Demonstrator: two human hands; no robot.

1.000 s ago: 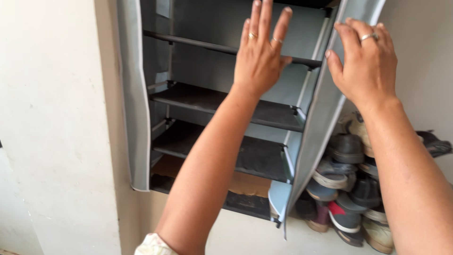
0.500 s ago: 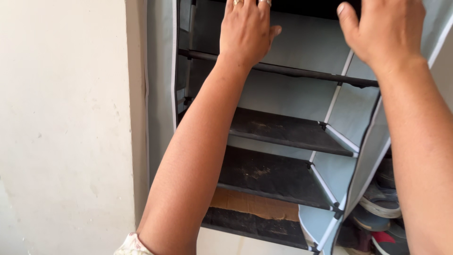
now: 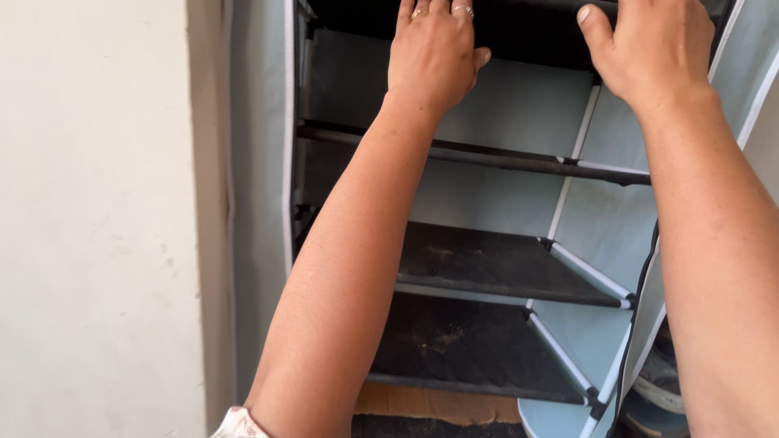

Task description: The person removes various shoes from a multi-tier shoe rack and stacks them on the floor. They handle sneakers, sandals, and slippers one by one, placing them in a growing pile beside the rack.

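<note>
Head view, looking down both forearms into a grey fabric shoe rack point(image 3: 519, 105), which fills the centre and right of frame against a cream wall point(image 3: 97, 219).

Left hand point(image 3: 434, 53): raised, palm toward the rack's upper part, fingers spread flat, clamped on nothing. Fingertips run off the top edge. Rings on two fingers.

Right hand point(image 3: 653, 49): raised beside it, well apart, at the rack's upper right corner. Thumb out; fingers cut off by the frame, so cannot tell whether they grip the fabric.

Dark shelves point(image 3: 487, 259) sit bare, stacked one below another, with a strip of brown cardboard point(image 3: 438, 401) under the lowest. Shoes point(image 3: 661, 381) partly visible at lower right, beside the rack's side panel.
</note>
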